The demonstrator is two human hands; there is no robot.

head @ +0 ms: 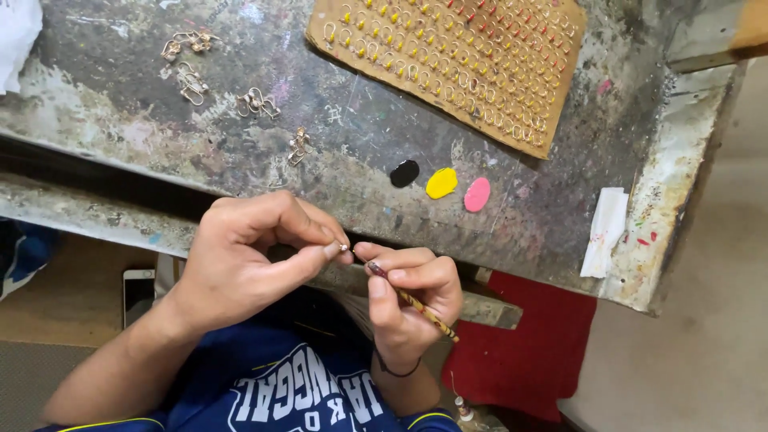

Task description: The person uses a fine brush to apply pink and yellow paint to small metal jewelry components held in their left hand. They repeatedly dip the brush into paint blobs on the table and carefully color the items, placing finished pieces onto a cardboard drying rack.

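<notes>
My left hand (248, 260) pinches a tiny metal earring piece (343, 248) between thumb and forefinger, just below the worn table's front edge (120, 220). My right hand (412, 300) grips a thin striped stick (416, 302) like a pen, its tip almost touching the metal piece. Three paint blobs lie on the table above the hands: black (404, 173), yellow (441, 183) and pink (477, 194).
A brown cardboard sheet (448, 64) holds several rows of hooked earrings with yellow and red dots. Loose metal earring pieces (192, 80) lie at the table's upper left. A folded white paper (604, 232) rests near the right edge. A phone (138, 292) lies at lower left, red cloth (536, 344) at lower right.
</notes>
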